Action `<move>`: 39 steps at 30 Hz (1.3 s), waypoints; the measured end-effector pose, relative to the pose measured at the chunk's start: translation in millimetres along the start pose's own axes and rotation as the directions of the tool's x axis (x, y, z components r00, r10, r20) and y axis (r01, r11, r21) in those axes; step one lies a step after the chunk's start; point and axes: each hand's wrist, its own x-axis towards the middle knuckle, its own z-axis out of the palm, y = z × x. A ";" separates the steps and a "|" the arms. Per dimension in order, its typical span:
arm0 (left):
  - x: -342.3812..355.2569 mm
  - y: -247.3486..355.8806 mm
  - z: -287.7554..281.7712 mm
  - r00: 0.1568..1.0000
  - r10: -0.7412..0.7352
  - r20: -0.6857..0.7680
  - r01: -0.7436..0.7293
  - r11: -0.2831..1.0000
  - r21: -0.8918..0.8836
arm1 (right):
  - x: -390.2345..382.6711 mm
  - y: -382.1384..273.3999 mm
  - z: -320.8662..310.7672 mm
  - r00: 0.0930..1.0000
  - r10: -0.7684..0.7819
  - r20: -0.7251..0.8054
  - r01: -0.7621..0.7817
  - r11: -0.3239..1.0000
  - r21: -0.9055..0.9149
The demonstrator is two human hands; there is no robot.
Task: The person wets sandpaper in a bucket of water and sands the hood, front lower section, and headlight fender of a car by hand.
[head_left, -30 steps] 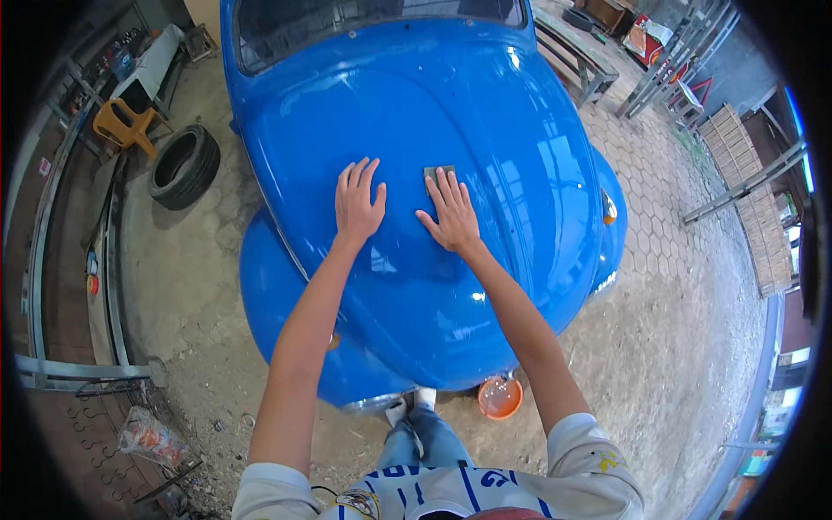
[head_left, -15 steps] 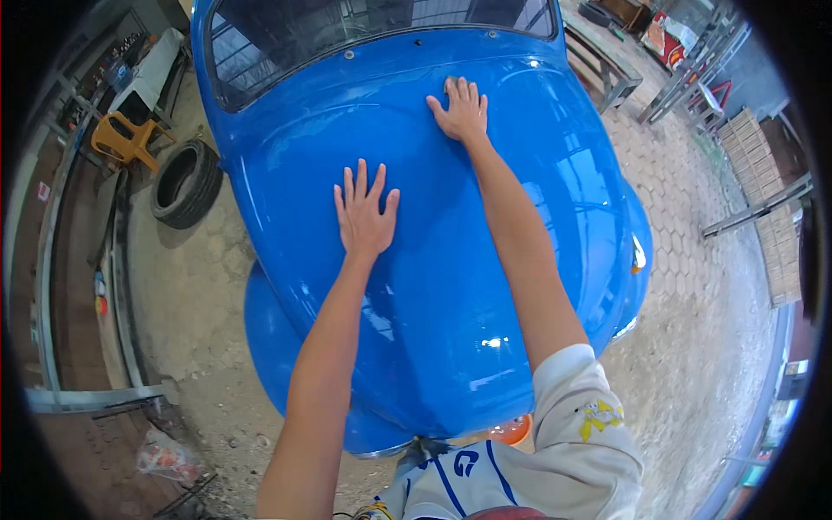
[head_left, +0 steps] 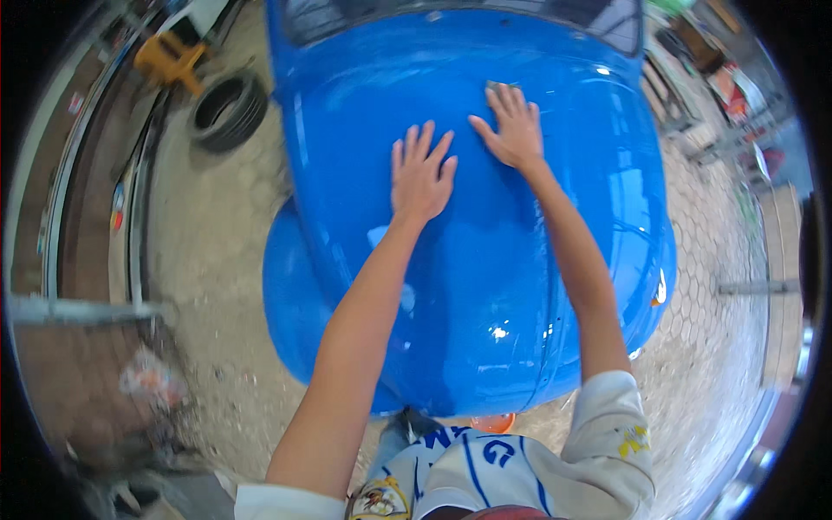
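The rounded blue hood (head_left: 485, 286) of a car spreads out in front of me, its surface glossy with wet-looking streaks and reflections. My left hand (head_left: 422, 178) lies flat on the left middle of it, fingers spread, holding nothing. Farther up and to the right, my right hand (head_left: 513, 130) presses against the hood with fingers stretched forward. Under its fingertips a small grey-green pad (head_left: 491, 85) peeks out; most of it is hidden, so its exact kind cannot be told.
Above the hood is the windshield (head_left: 390, 10). A loose tyre (head_left: 227, 113) and an orange plastic chair (head_left: 169, 61) stand on the left. An orange basin (head_left: 494, 423) sits below the car's front, near my body. A wooden bench (head_left: 672, 91) is at the far right.
My view has tilted down and shifted, so the car sits higher and farther right. Across the hood, the right hand has slid left and slightly nearer, with the pad; the hands are closer together.
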 end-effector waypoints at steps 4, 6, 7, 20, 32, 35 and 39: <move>3.3 -6.5 7.0 0.998 -0.007 -0.069 0.002 0.998 -0.070 | -127.5 -44.8 -57.3 0.993 0.094 -0.073 -0.092 0.995 0.029; 1.8 -6.5 10.3 0.995 -0.035 -0.091 0.027 0.995 -0.091 | -197.3 -89.2 -83.7 0.960 0.263 0.091 -0.263 0.965 -0.019; -1.9 -5.7 9.6 0.997 -0.071 -0.037 0.067 0.994 -0.089 | -227.0 -110.3 -95.0 0.932 0.297 0.207 -0.294 0.955 -0.043; -141.4 -56.3 -46.8 0.979 -0.105 -0.174 0.093 0.992 -0.080 | -206.2 -104.7 -77.4 0.987 0.126 -0.097 -0.114 0.986 0.126; -147.6 -135.6 -89.4 0.997 0.082 0.007 -0.080 0.987 -0.136 | -243.0 -215.4 -57.6 0.986 0.152 0.074 -0.152 0.988 -0.013; -118.0 -168.4 -92.8 0.998 -0.003 -0.060 -0.007 0.985 -0.170 | -254.2 -265.5 -64.3 0.942 0.334 0.020 -0.335 0.940 0.064; -86.0 -195.7 -87.5 0.996 -0.091 -0.021 0.086 0.984 -0.158 | -264.6 -341.0 -35.9 0.912 0.391 -0.127 -0.401 0.914 -0.060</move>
